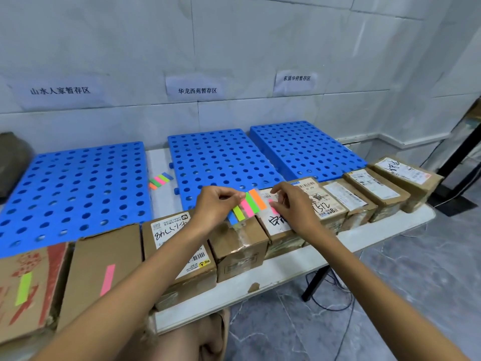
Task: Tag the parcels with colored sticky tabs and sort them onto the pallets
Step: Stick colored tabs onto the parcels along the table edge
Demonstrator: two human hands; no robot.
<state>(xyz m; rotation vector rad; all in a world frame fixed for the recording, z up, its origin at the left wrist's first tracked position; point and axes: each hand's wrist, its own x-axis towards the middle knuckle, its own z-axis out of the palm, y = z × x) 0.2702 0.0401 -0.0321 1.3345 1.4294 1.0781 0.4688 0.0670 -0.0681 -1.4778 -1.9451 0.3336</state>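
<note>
My left hand (216, 204) pinches a sheet of colored sticky tabs (247, 207) above a row of cardboard parcels. My right hand (291, 204) holds a pink tab (273, 207) against the white label of a parcel (277, 225). At the row's left end, one parcel (28, 290) carries a yellow-green tab and the one beside it (104, 272) a pink tab. Three blue perforated pallets (75, 188) (221, 162) (304, 149) lie behind the row, each under a paper sign on the wall.
A second sheet of colored tabs (159, 179) lies on the white table (260, 277) between the left and middle pallets. More parcels (374, 191) run toward the table's right end. A dark bag (13, 162) sits at far left. Cables lie on the floor at right.
</note>
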